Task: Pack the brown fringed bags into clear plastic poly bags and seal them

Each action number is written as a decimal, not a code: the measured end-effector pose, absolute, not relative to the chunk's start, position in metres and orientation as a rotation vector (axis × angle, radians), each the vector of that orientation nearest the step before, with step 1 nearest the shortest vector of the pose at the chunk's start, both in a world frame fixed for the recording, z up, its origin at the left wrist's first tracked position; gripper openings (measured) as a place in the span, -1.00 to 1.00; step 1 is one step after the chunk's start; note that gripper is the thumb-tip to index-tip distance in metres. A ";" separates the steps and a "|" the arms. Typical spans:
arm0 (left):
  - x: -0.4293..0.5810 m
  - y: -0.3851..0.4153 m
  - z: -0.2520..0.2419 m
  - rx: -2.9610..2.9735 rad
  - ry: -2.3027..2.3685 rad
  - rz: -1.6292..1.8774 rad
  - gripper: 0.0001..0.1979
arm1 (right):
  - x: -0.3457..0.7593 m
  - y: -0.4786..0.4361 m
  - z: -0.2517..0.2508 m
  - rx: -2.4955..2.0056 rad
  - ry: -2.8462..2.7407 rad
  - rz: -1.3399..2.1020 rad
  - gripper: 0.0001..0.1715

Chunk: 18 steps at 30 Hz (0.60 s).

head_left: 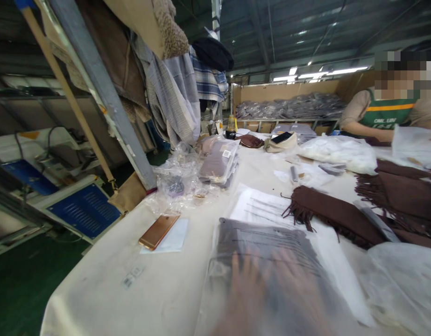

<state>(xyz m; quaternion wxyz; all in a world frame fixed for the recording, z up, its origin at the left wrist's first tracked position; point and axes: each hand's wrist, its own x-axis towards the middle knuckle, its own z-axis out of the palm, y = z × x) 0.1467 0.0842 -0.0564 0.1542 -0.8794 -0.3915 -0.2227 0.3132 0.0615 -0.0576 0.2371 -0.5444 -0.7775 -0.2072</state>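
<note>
At a cloth-covered counter [106, 289] on a workshop floor, a person's left hand [248, 282] and right hand [295, 280] lie flat, side by side, on a clear plastic bag [267, 233] at the near edge. Both hands are blurred; the fingers look extended, the left ones spread, and grip nothing. The bag, with gray goods inside, carries dark lines of print too blurred to read. Just beyond it, and partly beneath it, lies a white sheet [259, 205] with rows of illegible type. Left of the bag, a gold phone [159, 232] rests on a pale blue paper [178, 240], near a small marked sticker [133, 277]. Farther beyond the bag, to the left, a stack of gray packets [215, 161] in clear wrap bears a white barcode label [226, 153] beside crumpled plastic [176, 182]. Well beyond the bag stand a bottle [231, 128] of dark contents and, in the background, a bin [285, 89] heaped with wrapped gray packages [292, 107]. Right of the bag lies brown fringed fabric [336, 214]; past that, a co-worker [355, 112] wears a green apron [386, 114] with letters beginning "OML," the rest unclear.
</note>
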 end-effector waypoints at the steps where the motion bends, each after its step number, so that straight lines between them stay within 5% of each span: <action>1: 0.147 0.085 -0.058 -2.546 -1.138 -0.594 -0.65 | 0.310 0.057 -0.057 -1.466 -2.134 -0.618 -0.25; 8: 0.130 0.072 -0.058 -2.348 -1.028 -0.708 -0.67 | 0.294 0.045 -0.067 -1.401 -2.115 -0.793 -0.23; 18: 0.062 0.037 -0.091 -2.140 -1.225 -1.016 -0.37 | 0.303 0.038 -0.054 -1.384 -2.268 -0.722 -0.47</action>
